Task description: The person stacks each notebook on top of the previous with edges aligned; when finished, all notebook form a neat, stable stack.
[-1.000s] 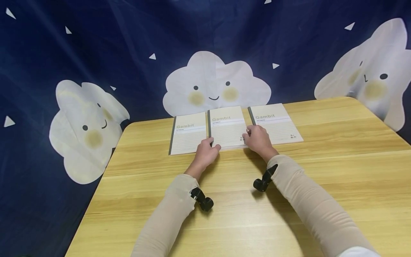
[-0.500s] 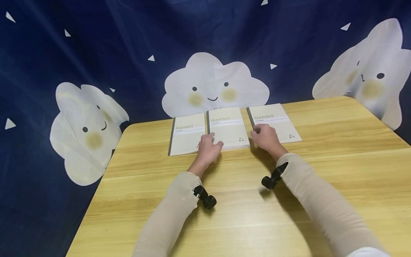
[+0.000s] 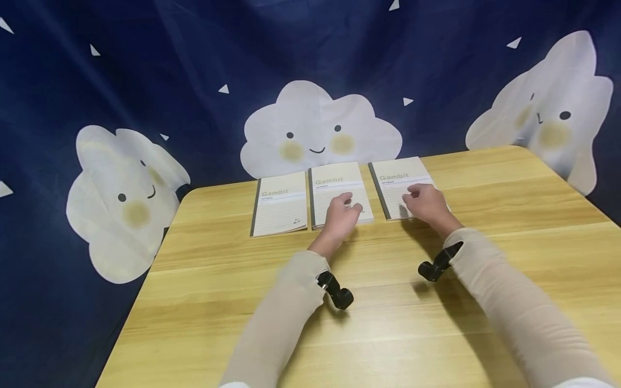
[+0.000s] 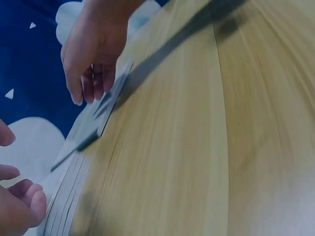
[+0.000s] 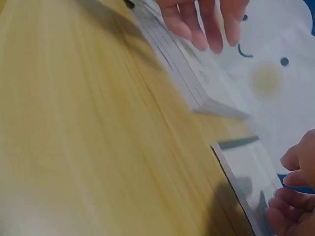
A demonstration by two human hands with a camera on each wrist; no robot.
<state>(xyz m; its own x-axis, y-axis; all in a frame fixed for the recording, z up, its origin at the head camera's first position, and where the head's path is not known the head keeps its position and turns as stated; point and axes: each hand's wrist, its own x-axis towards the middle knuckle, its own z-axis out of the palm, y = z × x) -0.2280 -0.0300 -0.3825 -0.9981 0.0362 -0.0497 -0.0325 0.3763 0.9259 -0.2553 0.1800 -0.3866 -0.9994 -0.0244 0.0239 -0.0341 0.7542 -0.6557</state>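
Observation:
Three groups of cream "Gambit" notebooks with dark spines lie in a row at the table's far edge. My left hand [image 3: 342, 216] hovers above the lower part of the middle notebook stack [image 3: 332, 175], thumb and fingers spread apart, holding nothing. In the right wrist view the stack [image 5: 170, 56] shows several layered notebooks. Over the lower right of the right notebook [image 3: 395, 188] is my right hand [image 3: 429, 206], its fingers loosely bent with nothing between them. Its shadow falls on the cover. The left notebook [image 3: 280, 207] lies apart from both hands.
The wooden table [image 3: 233, 302] reaches toward me from the notebooks. Behind its far edge hangs a dark blue curtain [image 3: 204, 37] with smiling white clouds [image 3: 315, 121]. A black wrist camera [image 3: 336, 291] sticks out from each sleeve.
My right hand has left the middle stack's right corner and moved right over the right notebook. My left hand has shifted right, from the gap beside the left notebook to over the middle stack.

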